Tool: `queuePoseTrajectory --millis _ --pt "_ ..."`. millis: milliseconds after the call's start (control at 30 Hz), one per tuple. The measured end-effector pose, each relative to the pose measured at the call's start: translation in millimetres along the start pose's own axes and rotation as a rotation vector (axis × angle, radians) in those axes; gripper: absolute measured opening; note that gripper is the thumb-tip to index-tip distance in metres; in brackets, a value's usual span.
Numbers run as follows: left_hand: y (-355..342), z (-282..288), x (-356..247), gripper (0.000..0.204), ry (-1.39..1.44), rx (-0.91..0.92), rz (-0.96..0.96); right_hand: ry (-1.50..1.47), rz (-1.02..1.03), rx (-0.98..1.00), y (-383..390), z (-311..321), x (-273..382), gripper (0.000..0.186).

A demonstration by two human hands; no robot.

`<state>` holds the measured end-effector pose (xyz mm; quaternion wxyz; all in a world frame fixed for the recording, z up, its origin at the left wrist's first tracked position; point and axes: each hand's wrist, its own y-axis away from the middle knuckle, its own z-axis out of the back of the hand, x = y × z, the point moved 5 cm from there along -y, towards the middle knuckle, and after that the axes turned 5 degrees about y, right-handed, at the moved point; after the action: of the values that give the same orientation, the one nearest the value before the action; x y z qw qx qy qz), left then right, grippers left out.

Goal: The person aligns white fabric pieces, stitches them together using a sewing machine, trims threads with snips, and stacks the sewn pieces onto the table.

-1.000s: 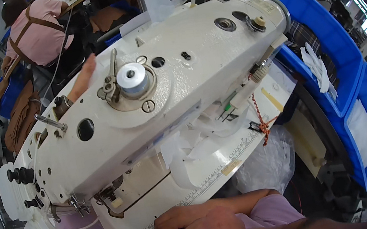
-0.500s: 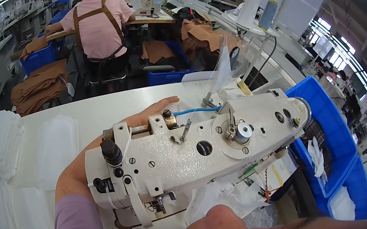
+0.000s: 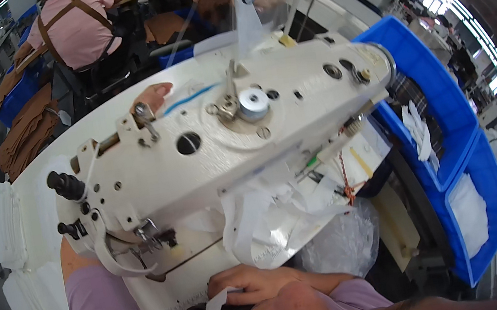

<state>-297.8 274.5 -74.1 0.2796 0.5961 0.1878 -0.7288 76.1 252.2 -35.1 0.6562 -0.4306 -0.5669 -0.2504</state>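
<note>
A cream-coloured industrial sewing machine (image 3: 155, 184) fills the middle, tilted across the view. My left arm reaches round behind its left end. Beyond the machine, my left hand (image 3: 152, 99) shows only in part, its fingers stretched out over the white tabletop with nothing seen in them. At the table's front edge my right hand (image 3: 247, 284) is closed, its fingers curled on a small white fabric strip (image 3: 218, 303) that hangs down. Loose white fabric (image 3: 260, 225) lies bunched under the machine's arm, just beyond my right hand.
Stacks of white fabric pieces (image 3: 5, 225) lie along the table's left side. Blue bins (image 3: 463, 119) with white cloth stand at the right. A clear plastic bag (image 3: 342, 241) hangs by the table's right front. A co-worker in pink (image 3: 76, 29) sits ahead beside brown piles (image 3: 28, 136).
The view has tilted and shifted, so the machine sits further left. My right hand, hidden before, now shows at the table's front edge with the white strip. My left hand stays behind the machine.
</note>
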Motion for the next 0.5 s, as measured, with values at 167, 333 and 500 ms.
queuePoseTrajectory --millis 167,333,500 --pt "19.0 -18.1 1.9 0.047 0.158 -0.051 0.049 0.136 0.067 0.006 2.0 -1.7 -3.2 0.020" --pt "119.2 35.1 27.5 0.050 0.319 -0.227 0.019 0.177 0.084 -0.041 2.5 -8.8 -4.6 0.019" --pt "229.5 73.8 37.4 0.053 0.497 -0.395 -0.062 0.377 0.170 0.040 15.6 -22.2 4.2 0.018"
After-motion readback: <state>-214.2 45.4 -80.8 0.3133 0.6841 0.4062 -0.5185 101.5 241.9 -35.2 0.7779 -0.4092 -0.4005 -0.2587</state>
